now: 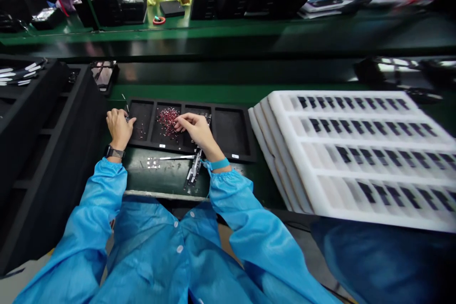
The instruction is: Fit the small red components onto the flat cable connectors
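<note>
Okay, so, looking at a loose heap of tiny red-and-silver parts [166, 121], lying in the second compartment from the left of a black tray [231, 128], with a few small strays in the compartment to its left. Probably next to weightless, going by looks, so expect skittering at the slightest nudge. Seems hard and shiny, likely a bit slippery, maybe easy to scratch or bend; can't tell the material from up here. Best to pinch just one by its sides with thumb and index tips, without squeezing hard. As for the right hand [198, 129], down at the heap's right edge with fingertips bunched together; can't tell whether around a part or just touching. And for the left hand [119, 128], curled at the tray's left end beside a thin pale sliver [124, 98]; can't tell whether gripping anything. Also, mind those flat strips [194, 168] just left of the right wrist, seemingly bendy and easy to snag.
</note>
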`<state>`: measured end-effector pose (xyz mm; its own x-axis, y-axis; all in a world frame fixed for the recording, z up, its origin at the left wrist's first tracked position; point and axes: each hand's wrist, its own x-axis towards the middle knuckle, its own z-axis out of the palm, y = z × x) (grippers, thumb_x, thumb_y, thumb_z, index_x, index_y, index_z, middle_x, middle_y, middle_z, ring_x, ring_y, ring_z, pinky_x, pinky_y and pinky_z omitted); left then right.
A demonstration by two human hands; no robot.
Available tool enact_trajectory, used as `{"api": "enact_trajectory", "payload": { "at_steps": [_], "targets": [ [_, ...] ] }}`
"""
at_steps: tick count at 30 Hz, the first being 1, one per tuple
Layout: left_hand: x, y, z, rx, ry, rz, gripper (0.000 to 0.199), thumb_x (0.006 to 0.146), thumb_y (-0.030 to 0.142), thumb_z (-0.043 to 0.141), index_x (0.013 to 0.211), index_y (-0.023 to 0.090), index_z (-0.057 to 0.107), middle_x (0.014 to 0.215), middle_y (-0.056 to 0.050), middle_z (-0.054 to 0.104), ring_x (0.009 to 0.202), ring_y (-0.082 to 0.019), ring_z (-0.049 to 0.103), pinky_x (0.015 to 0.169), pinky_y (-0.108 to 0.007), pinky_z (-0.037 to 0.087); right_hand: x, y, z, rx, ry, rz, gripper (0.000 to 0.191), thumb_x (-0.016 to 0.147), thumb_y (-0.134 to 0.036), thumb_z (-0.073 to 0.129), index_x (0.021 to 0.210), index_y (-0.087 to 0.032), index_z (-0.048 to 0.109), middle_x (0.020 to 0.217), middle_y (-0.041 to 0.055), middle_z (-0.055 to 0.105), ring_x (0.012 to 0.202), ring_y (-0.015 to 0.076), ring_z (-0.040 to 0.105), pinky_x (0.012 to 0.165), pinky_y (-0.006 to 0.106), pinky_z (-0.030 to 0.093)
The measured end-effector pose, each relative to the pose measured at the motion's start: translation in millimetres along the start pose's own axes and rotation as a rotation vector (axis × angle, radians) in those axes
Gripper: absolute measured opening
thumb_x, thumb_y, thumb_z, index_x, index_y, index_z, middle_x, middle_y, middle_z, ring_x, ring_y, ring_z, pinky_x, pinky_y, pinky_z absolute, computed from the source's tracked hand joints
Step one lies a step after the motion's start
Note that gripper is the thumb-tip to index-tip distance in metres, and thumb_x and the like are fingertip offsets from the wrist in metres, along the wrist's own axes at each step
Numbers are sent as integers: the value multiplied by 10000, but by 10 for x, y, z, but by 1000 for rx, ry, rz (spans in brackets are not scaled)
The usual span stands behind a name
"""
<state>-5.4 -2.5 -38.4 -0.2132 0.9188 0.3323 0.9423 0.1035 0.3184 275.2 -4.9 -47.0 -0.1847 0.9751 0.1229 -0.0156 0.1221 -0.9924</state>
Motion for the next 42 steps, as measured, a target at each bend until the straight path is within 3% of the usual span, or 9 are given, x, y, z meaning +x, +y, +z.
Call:
{"api": "enact_trajectory", "payload": {
  "at_steps": [6, 9, 11, 16, 20, 25, 31, 35, 42],
  "targets": [
    [-112, -85, -212, -82, 47, -38, 202, 892, 302, 765, 1021, 170, 682, 1198, -194, 670, 1210, -403, 572, 1081, -543, 455, -93, -213, -135, -70, 17, -54, 387, 852, -588, 811, 858, -204, 766, 804, 62, 787, 724, 199, 729, 752, 361, 612],
    [-516, -108, -443, -199, 56, 13, 131, 930, 289, 707, 1006, 182, 707, 1112, -138, 683, 1095, -338, 611, 1047, -501, 488, -317, -482, -376, -131, 124, -92, 326, 884, -528, 802, 900, -203, 786, 827, 55, 800, 766, 209, 748, 772, 362, 618],
    [-891, -75, -518, -301, -88, 179, 151, 976, 317, 661, 1024, 193, 732, 1077, -110, 689, 1053, -301, 629, 999, -451, 520, -576, -712, -585, -204, 231, -124, 282, 900, -488, 796, 910, -206, 798, 835, 50, 803, 793, 216, 759, 776, 360, 619],
    [-1571, 7, -349, -207, -228, 405, 325, 1017, 350, 583, 1242, 174, 738, 1324, -181, 659, 1175, -361, 571, 1017, -503, 491, -1437, -1373, -1077, -458, 631, -245, 154, 928, -398, 782, 881, -254, 811, 810, 29, 794, 786, 252, 762, 776, 407, 621],
    [-1577, -66, -170, -240, -196, 364, 330, 1020, 420, 530, 1148, 195, 733, 1247, -175, 695, 1102, -371, 581, 968, -518, 476, -2026, -1800, -1450, -669, 851, -262, 135, 913, -425, 792, 835, -318, 817, 806, 40, 783, 788, 313, 759, 765, 494, 623],
    [-1331, -135, -82, -375, -386, 210, 375, 872, 550, 566, 1062, 237, 648, 1016, -115, 731, 950, -345, 640, 899, -492, 493, -2374, -1884, -2138, -720, 955, -187, 204, 946, -454, 745, 849, -287, 808, 818, 86, 775, 792, 296, 733, 767, 480, 601],
    [-1227, -77, -65, -452, -513, 161, 488, 767, 639, 602, 1053, 258, 706, 924, -83, 741, 869, -324, 651, 892, -482, 497, -2001, -1418, -2844, -757, 653, 71, 189, 801, -403, 813, 822, -215, 802, 749, 48, 754, 699, 216, 652, 702, 374, 532],
    [-1234, -63, -45, -424, -498, 186, 430, 757, 638, 618, 952, 263, 695, 904, -82, 741, 872, -335, 641, 878, -483, 483, -1525, -1183, -3002, -892, 476, 129, 175, 747, -305, 790, 884, -202, 823, 664, 5, 689, 673, 196, 598, 683, 330, 475],
    [-1225, -154, 45, -261, -551, 350, 311, 877, 537, 533, 900, 251, 655, 971, -101, 736, 943, -343, 631, 826, -430, 430, -866, -1101, -3097, -1134, 208, 163, 425, 683, -99, 779, 1088, -213, 838, 855, 26, 698, 744, 201, 571, 731, 323, 425]
  ]
}}
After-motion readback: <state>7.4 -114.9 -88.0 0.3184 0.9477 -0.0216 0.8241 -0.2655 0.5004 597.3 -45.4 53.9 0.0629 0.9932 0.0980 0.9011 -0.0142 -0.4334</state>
